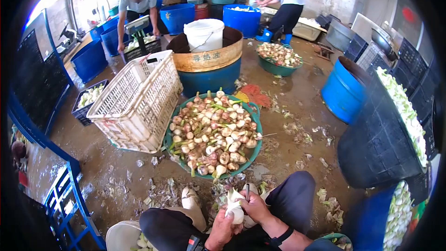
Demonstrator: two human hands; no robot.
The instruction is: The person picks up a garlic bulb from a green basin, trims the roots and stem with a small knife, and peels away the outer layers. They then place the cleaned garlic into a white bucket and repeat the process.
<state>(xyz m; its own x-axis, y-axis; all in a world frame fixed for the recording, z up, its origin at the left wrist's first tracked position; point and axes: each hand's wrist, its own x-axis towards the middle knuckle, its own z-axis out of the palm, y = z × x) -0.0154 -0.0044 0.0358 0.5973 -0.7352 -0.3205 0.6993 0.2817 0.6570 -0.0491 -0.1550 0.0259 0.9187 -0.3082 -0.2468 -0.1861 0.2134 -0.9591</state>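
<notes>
My left hand [223, 228] is closed around a white garlic bulb [235, 209] held above my lap, its pale leafy top pointing up. My right hand [257, 210] is closed beside the bulb, its thumb against it. From that fist the slim dark end of a small knife [247, 191] sticks up; the rest is hidden by the fingers. In front of my feet stands a wide green basin [254, 154] heaped with unpeeled garlic bulbs [213, 132], some with green stems.
A white plastic crate [134, 104] stands left of the basin, a rusty-rimmed blue drum [209, 76] behind it. A white bucket [121, 237] and a black tub of garlic [378, 144] flank me. Peelings litter the wet floor. Two people [138, 4] [283, 4] work at the back.
</notes>
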